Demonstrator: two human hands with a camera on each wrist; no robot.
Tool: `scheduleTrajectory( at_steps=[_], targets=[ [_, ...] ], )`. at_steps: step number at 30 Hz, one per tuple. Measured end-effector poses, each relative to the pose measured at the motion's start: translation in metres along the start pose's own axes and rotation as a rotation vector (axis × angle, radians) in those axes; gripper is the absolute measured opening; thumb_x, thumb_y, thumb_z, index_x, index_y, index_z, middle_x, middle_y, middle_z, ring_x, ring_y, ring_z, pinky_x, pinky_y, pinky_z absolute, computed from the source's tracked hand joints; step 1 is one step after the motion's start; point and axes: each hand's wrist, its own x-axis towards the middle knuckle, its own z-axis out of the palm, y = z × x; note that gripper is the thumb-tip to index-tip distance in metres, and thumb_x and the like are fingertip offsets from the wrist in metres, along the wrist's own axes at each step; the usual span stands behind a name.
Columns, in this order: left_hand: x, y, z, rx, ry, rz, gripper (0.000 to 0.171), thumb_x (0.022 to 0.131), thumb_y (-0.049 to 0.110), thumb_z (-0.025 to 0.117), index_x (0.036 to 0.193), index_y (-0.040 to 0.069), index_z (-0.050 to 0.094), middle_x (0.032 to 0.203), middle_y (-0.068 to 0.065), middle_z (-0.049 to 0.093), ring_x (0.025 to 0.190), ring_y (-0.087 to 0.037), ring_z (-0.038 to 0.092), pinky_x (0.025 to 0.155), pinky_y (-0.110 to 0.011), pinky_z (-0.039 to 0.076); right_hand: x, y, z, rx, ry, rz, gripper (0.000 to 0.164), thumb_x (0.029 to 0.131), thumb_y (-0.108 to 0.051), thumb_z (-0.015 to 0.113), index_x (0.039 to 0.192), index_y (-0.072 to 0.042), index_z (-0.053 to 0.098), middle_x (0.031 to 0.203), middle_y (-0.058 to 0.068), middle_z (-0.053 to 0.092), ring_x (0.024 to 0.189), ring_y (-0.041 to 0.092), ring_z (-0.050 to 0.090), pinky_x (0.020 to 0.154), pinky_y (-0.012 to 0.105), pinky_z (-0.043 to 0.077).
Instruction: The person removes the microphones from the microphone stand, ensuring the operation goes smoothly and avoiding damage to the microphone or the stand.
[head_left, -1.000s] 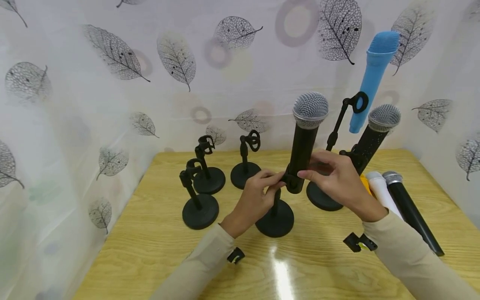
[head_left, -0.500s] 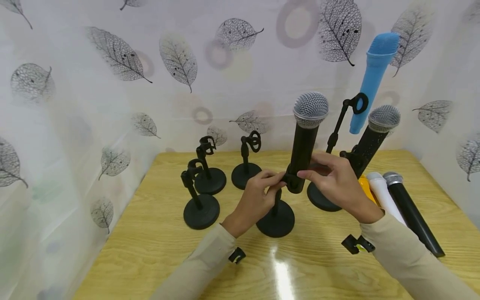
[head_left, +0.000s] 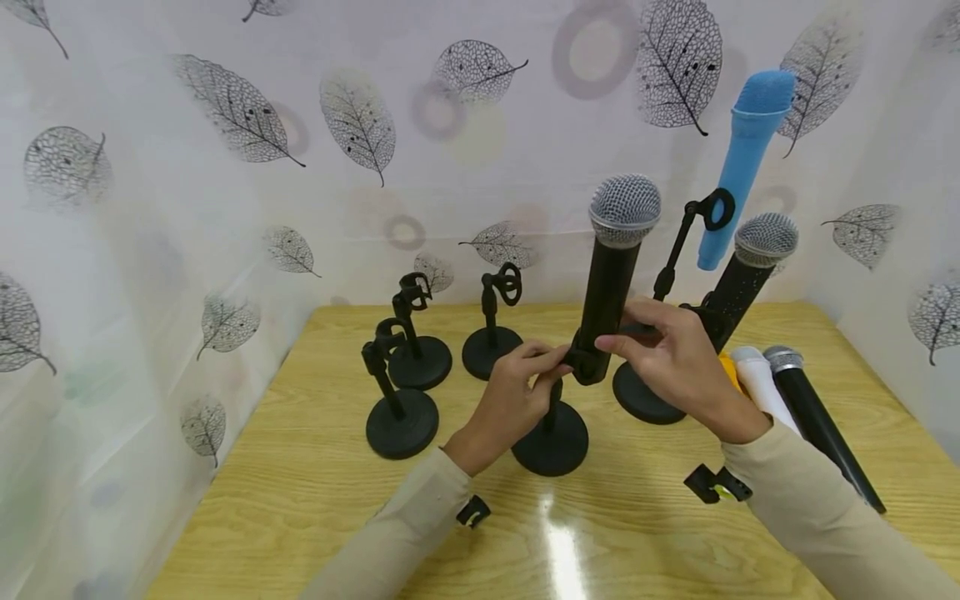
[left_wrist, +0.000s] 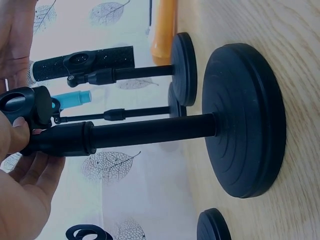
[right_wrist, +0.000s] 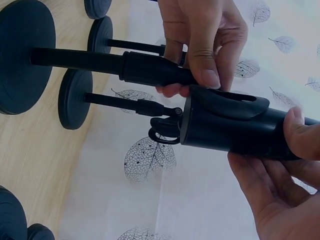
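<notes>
A black microphone [head_left: 607,279] with a silver mesh head leans slightly right above a round-based stand [head_left: 551,442]. My right hand [head_left: 678,367] holds its black body between thumb and fingers. The lower end sits in the stand's clip [right_wrist: 230,106], seen in the right wrist view. With my left hand [head_left: 510,396] I pinch the stand's top just below that clip; the left wrist view shows thumb and fingers around the black joint [left_wrist: 67,139]. The stand's base [left_wrist: 245,120] rests on the table.
Several bare stands, such as this one [head_left: 402,423], stand left and behind. To the right, stands hold a blue microphone [head_left: 750,158] and another black microphone [head_left: 742,283]. White [head_left: 765,387], orange [head_left: 729,367] and black [head_left: 825,425] microphones lie on the wooden table [head_left: 300,517].
The microphone in my right hand has risen slightly and shifted a little right at its head. My left hand keeps its place on the stand.
</notes>
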Motion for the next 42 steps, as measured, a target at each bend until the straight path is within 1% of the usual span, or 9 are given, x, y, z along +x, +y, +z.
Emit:
scheduleTrajectory(
  at_steps=[6,10,15,22,26,32,35,38,42],
  targets=[
    [0.000,0.001,0.001,0.001,0.001,0.004,0.029,0.098,0.004,0.067,0.126,-0.003,0.068,0.103,-0.010,0.068,0.090,-0.017,0.066,0.072,-0.016,0.053,0.001,-0.006,-0.005,-0.028,0.019,0.015,0.026,0.089,-0.001,0.077,0.115,-0.009,0.075,0.097,0.003,0.074,0.089,0.005,0.067,0.075,0.013,0.054],
    [0.001,0.001,0.000,0.002,0.000,0.005,0.029,0.098,0.006,0.066,0.126,-0.002,0.068,0.104,-0.010,0.068,0.089,-0.017,0.066,0.071,-0.017,0.053,0.005,-0.010,-0.011,-0.046,0.070,-0.012,0.020,0.087,0.001,0.078,0.106,-0.007,0.076,0.090,0.004,0.072,0.081,0.006,0.063,0.066,0.013,0.052],
    [0.000,0.001,-0.001,0.007,0.001,-0.007,0.029,0.098,0.006,0.066,0.126,-0.002,0.069,0.103,-0.010,0.068,0.088,-0.017,0.066,0.070,-0.018,0.053,0.012,-0.017,-0.016,-0.061,0.097,-0.042,0.019,0.087,0.003,0.077,0.104,-0.005,0.076,0.089,0.006,0.073,0.078,0.008,0.060,0.059,0.017,0.046],
    [-0.002,0.000,0.001,0.000,0.005,-0.009,0.030,0.097,0.007,0.067,0.126,-0.001,0.069,0.103,-0.009,0.068,0.088,-0.016,0.066,0.070,-0.018,0.053,0.013,-0.021,-0.019,-0.085,0.100,-0.033,0.018,0.088,0.001,0.077,0.106,-0.005,0.076,0.093,0.007,0.074,0.081,0.007,0.060,0.060,0.018,0.045],
    [-0.002,0.000,0.002,-0.015,0.005,-0.010,0.030,0.098,0.007,0.067,0.127,-0.001,0.069,0.104,-0.009,0.068,0.088,-0.016,0.067,0.071,-0.018,0.054,0.015,-0.025,-0.025,-0.077,0.131,-0.034,0.020,0.088,0.003,0.077,0.107,-0.002,0.076,0.091,0.006,0.072,0.081,0.007,0.061,0.064,0.012,0.050],
    [-0.002,-0.003,0.003,-0.014,0.013,-0.002,0.031,0.098,0.010,0.066,0.128,0.000,0.068,0.106,-0.009,0.069,0.091,-0.015,0.068,0.073,-0.017,0.054,0.014,-0.028,-0.036,-0.055,0.158,-0.030,0.024,0.086,0.007,0.077,0.110,0.001,0.074,0.087,-0.006,0.069,0.084,0.004,0.064,0.072,0.011,0.054],
    [-0.006,-0.003,0.003,-0.037,-0.009,-0.043,0.037,0.098,0.012,0.066,0.134,0.002,0.064,0.112,-0.010,0.069,0.097,-0.014,0.069,0.082,-0.018,0.056,0.010,-0.026,-0.041,-0.064,0.153,-0.018,0.027,0.086,0.007,0.077,0.112,0.000,0.075,0.089,-0.014,0.070,0.084,0.002,0.065,0.069,0.009,0.053],
    [-0.009,-0.001,0.002,-0.075,-0.046,-0.127,0.043,0.099,0.014,0.067,0.140,0.004,0.059,0.116,-0.009,0.068,0.105,-0.015,0.068,0.090,-0.023,0.056,0.005,-0.024,-0.046,-0.086,0.146,-0.004,0.030,0.085,0.006,0.078,0.114,-0.001,0.075,0.091,-0.018,0.070,0.083,0.000,0.065,0.066,0.010,0.053],
    [-0.012,0.001,0.001,-0.102,-0.075,-0.234,0.044,0.097,0.014,0.071,0.138,0.006,0.059,0.116,-0.008,0.068,0.108,-0.017,0.067,0.090,-0.025,0.056,-0.004,-0.021,-0.051,-0.096,0.120,0.027,0.033,0.085,0.005,0.079,0.117,-0.001,0.074,0.092,-0.018,0.070,0.084,-0.003,0.066,0.071,0.009,0.053]
  ],
)
